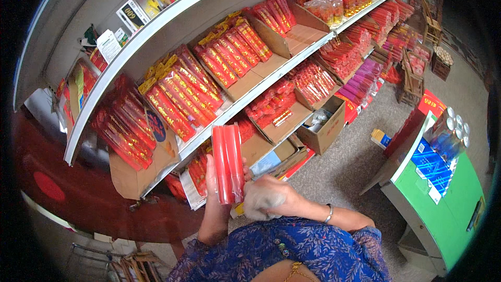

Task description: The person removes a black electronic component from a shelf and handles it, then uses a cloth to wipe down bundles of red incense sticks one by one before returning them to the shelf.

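My left hand (211,182) holds a clear-wrapped pack of plain red candles (227,160) upright in front of the shelves. The thumb lies along the pack's left side and fingertips show at its right edge. Close beside it, my right hand (287,194) is closed around a crumpled greyish cloth (264,199). The cloth is next to the pack's lower right end; whether they touch I cannot tell. Behind the pack, a white-edged metal shelf (235,115) carries cardboard trays with red packs bearing gold writing (188,96).
Open cardboard boxes (323,129) stand below the shelves. To the right is a green-topped desk (462,199) with shrink-wrapped cans (450,133) and a blue carton (432,166). A dark red round table (98,203) is at left. Wooden chairs (413,82) and a basket of eggs (442,60) stand farther back.
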Demonstrator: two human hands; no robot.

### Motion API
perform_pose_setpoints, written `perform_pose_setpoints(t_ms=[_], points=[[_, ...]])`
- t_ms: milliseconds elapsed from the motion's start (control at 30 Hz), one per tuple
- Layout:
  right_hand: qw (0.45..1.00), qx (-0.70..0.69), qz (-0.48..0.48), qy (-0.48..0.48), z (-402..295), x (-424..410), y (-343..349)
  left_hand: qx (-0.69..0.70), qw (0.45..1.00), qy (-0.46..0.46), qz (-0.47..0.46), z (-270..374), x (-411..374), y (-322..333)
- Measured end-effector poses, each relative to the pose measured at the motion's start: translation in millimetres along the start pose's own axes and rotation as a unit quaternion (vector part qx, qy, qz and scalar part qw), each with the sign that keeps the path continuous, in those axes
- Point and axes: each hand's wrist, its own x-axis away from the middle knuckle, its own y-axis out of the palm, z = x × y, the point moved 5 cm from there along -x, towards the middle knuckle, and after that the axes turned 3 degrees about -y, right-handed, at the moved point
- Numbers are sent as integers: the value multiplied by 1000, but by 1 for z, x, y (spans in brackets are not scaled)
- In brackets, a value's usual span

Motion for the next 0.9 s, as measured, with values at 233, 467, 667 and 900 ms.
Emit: perform_pose_setpoints(t_ms=[233, 467, 667, 900], points=[[855, -398, 265, 200, 49, 24, 5, 20, 997, -2, -74, 15, -6, 26], [813, -427, 297, 262, 50, 39, -8, -22, 991, 79, -107, 11, -27, 73], [811, -436, 270, 283, 25, 54, -28, -116, 971, 201, -60, -11, -45, 78], [822, -420, 221, 314, 2, 76, -63, -94, 965, 244, -24, -48, -28, 114]])
